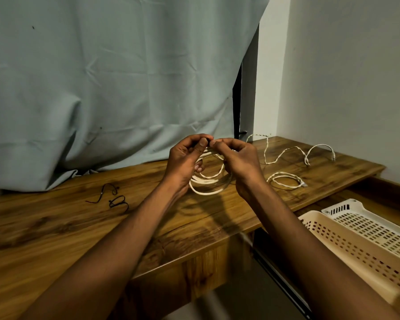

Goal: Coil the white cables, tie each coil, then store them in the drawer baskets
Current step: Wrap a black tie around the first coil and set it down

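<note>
**Inspector:** Head view, one frame. Report the hands first.

**Assistant:** Both are raised just above the wooden worktop (56, 227), at centre, fingertips meeting. The left hand (185, 158) has its fingers curled round the top of a white cable coil (208, 181). The right hand (238, 160) is curled too, its thumb and forefinger pinching at the same top point of the coil, right against the left thumb. Something small and dark sits between the two thumbs; too small to identify.

**Inspector:** Grip condition?

**Assistant:** Narrow on both sides, each closed on the coil. The coil hangs below the grip, its several loops dropping between the two palms, the lowest loop close to the worktop surface. Whether it touches, I cannot tell.

**Inspector:** Other cables?

**Assistant:** A long loose white cable (286, 153) snakes across the far right of the worktop, well apart from the hands. A smaller looped white cable (286, 179) lies just right of the right wrist. Left of the hands, some black ties (116, 199) lie tangled on the wood.

**Inspector:** Storage?

**Assistant:** Near right, below the worktop edge, an open drawer (379, 195) holds two perforated baskets: a beige basket (346, 250) nearer, a white basket (367, 227) just beside it on the far side. A pale curtain (102, 88) hangs behind the worktop.
</note>
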